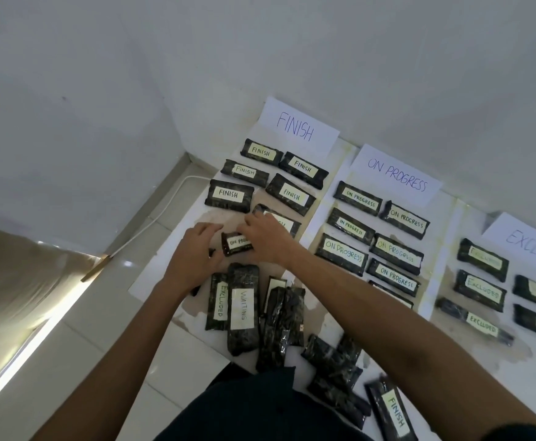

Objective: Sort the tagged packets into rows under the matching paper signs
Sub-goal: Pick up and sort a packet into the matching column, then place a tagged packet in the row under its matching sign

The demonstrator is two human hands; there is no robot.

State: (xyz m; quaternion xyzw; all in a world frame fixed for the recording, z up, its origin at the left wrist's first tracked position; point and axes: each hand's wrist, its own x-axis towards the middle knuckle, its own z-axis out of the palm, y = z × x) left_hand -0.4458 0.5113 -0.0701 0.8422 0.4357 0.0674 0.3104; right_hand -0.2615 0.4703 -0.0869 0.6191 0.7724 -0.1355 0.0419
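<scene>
Grip comes from both sides: the left hand [193,259] and right hand [265,238] pinch the ends of the ON PROGRESS packet [236,244], fingers curled round it, at the foot of the rows under the FINISH sign [295,125]. It belongs rightward, under the ON PROGRESS sign [395,175]. Best carry it clear above the laid packets, tag up, and set it square at that column's near end.

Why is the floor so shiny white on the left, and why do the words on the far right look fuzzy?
Head view: bright light glares off the floor tiles at the left, washing them out. Head view, right edge: the EXCLUDED sign and the packets under it are blurred and faint, while the FINISH sign is sharp.
</scene>
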